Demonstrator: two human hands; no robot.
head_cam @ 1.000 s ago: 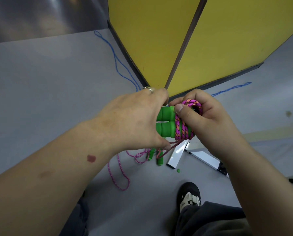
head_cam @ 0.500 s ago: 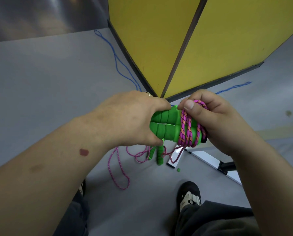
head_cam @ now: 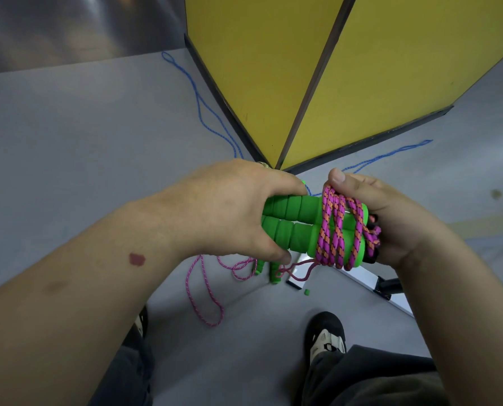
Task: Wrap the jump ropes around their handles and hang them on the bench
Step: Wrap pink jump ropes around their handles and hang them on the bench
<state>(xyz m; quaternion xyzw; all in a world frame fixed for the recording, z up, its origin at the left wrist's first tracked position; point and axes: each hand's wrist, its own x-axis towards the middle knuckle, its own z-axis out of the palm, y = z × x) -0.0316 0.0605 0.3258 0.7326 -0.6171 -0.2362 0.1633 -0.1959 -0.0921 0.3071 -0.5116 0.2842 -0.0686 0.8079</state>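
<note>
Grey floor [head_cam: 68,148] fills most of frame. Yellow panels [head_cam: 273,68] with dark edges occupy upper centre and upper right, meeting at a dark seam that runs down to frame centre. Dark trouser legs [head_cam: 370,376] along the bottom; black-and-white shoe [head_cam: 326,335] at lower centre-right, part of a second shoe at lower centre-left.

Left hand [head_cam: 229,209] at frame centre, fingers and thumb curled round the left ends of two green foam handles [head_cam: 291,224], which lie side by side, roughly horizontal. Right hand [head_cam: 390,218] just right of centre grips the handles' right ends, thumb tip pressed on top of the rope coils. Pink-and-orange rope [head_cam: 336,227] is wrapped several turns round the right part of both handles; a short loose loop hangs under them.

On the floor below the hands: a second jump rope [head_cam: 203,297], pink cord loose in loops, its green handles partly hidden by the left hand. Blue rope [head_cam: 203,112] trails along the panels' base, upper centre, and reappears right of centre. White board [head_cam: 367,285] with a dark edge lies lower right. Tiny green bit [head_cam: 306,292] on floor beside it.
</note>
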